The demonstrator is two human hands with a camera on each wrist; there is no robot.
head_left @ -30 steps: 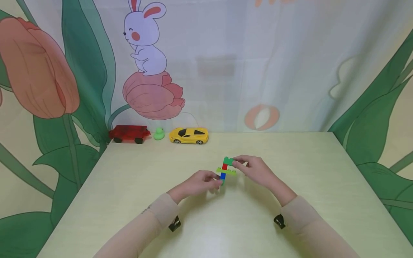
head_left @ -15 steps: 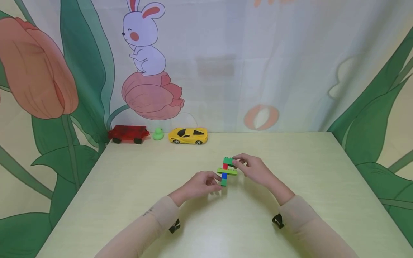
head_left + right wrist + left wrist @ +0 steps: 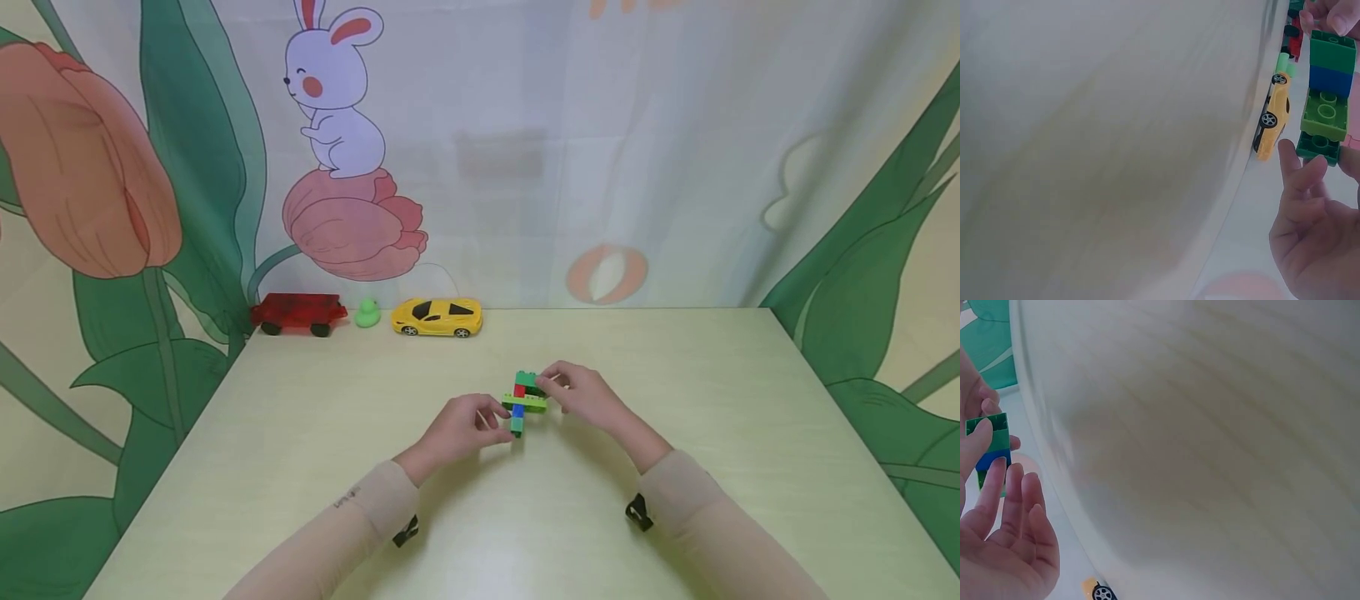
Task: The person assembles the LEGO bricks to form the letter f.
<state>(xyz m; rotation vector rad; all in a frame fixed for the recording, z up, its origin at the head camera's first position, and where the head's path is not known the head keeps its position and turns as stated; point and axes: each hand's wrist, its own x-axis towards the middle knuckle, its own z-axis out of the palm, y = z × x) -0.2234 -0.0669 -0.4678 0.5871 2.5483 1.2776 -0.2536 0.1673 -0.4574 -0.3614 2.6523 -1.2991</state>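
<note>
Both hands hold one stack of toy building bricks above the table. At its far end is a dark green brick (image 3: 527, 378), then a red brick (image 3: 519, 390), a long lime brick (image 3: 534, 406) lying crosswise, a blue brick (image 3: 518, 411) and a green brick (image 3: 517, 426) at the near end. My left hand (image 3: 463, 429) pinches the near end; in the left wrist view its thumb lies over the green brick (image 3: 1000, 439). My right hand (image 3: 581, 396) pinches the dark green brick, whose hollow underside shows in the right wrist view. The red brick is hidden in both wrist views.
Along the table's back edge stand a red toy car (image 3: 298, 313), a small green duck (image 3: 367, 313) and a yellow toy car (image 3: 437, 317). Behind them hangs a printed curtain (image 3: 517, 167) with a rabbit and flowers. The pale table (image 3: 720, 392) extends to both sides.
The stack has turned and tilted slightly between the hands and come a little nearer. Its near green brick, mostly covered by the left fingers a second ago, now shows.
</note>
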